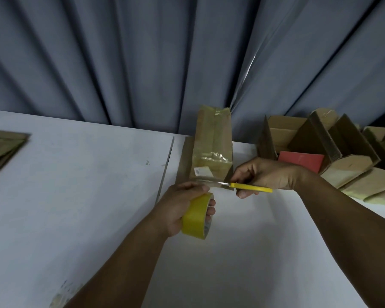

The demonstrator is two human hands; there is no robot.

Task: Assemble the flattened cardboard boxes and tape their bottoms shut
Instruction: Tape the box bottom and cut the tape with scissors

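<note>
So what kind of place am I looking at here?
Likely a small packing station: a white worktable with flattened cardboard at one end and assembled boxes heaped at the other; the left hand holds a tape roll, the right hand scissors.

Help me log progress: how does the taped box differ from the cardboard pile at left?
The box stands upright with glossy tape on it; the cardboard pile lies flat, no tape visible. The box sits by the scissors and tape roll; the cardboard pile lies apart. Both brown cardboard.
</note>
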